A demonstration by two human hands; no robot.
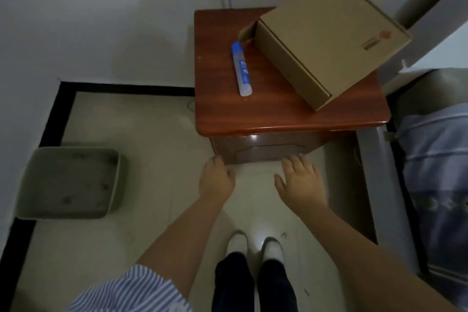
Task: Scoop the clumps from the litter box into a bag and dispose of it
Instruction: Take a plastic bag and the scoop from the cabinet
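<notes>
The task seems hardly begun — the litter box [69, 182] sits on the floor to the left of the wooden cabinet [278, 109], with dark clumps in the grey litter, and no scoop or bag is visible. Both hands reach toward the cabinet front, perhaps to its drawer. The left hand [216, 180] has loosely curled fingers and holds nothing; the right hand [301, 180] is spread and empty. On the cabinet top lie a blue tube [241, 69] and a cardboard box [326, 40] — neither blocks the way. Right of the cabinet is a bed [438, 159].
</notes>
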